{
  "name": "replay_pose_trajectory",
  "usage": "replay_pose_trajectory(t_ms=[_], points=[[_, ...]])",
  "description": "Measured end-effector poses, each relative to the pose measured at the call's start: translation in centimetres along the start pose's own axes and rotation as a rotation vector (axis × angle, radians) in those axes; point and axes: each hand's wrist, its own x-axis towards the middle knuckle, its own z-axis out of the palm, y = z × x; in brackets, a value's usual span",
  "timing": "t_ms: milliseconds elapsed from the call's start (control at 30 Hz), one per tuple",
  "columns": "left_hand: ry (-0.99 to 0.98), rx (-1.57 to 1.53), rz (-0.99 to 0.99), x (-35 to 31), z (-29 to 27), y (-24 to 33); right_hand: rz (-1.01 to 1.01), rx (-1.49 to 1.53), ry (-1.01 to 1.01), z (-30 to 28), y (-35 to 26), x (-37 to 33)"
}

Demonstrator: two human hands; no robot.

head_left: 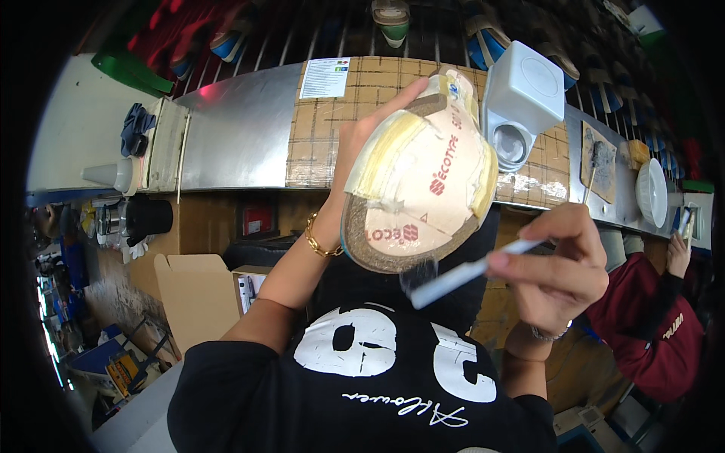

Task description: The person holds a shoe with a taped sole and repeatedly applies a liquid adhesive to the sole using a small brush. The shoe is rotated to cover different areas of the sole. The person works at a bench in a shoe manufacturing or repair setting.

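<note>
My left hand (359,140) grips an upturned shoe (423,189) from its left side, the fingers partly hidden behind it. The shoe's underside faces up: a pale insole board with red print, yellowish strips folded in along the sides and a brown rim round the near end. In my right hand (563,264) is a brush (461,279) with a pale flat handle, pinched between thumb and fingers. Its bristles, smeared by motion, are close to the shoe's near rim; whether they touch it I cannot tell. A light grey plastic pot with a round cup (525,94) stands just beyond the shoe.
Cardboard (321,140) covers part of the metal bench (234,143). Shoes (391,23) sit on a rack of bars behind. At right are a white bowl (651,192), a stained board (599,162) and another person in a maroon top (649,325). A cardboard box (192,294) stands at lower left.
</note>
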Motion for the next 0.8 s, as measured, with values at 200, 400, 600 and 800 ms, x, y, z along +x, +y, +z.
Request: replay_pose_trajectory(t_ms=[200,400,600,800], points=[[-0.049,-0.109,-0.05,0.2,0.2,-0.5,0.072,0.041,0.004,0.0,1.1,-0.4],[-0.107,-0.474,-0.214,-0.4,0.2,0.4,0.107,0.148,-0.004,-0.2,1.6,-0.3],[-0.124,-0.137,-0.08,-0.5,0.2,0.6,0.131,0.162,-0.039,-0.6,2.0,-0.4],[-0.18,-0.827,-0.411,-0.8,-0.3,1.2,0.213,0.247,-0.212,-2.0,4.0,-1.5]])
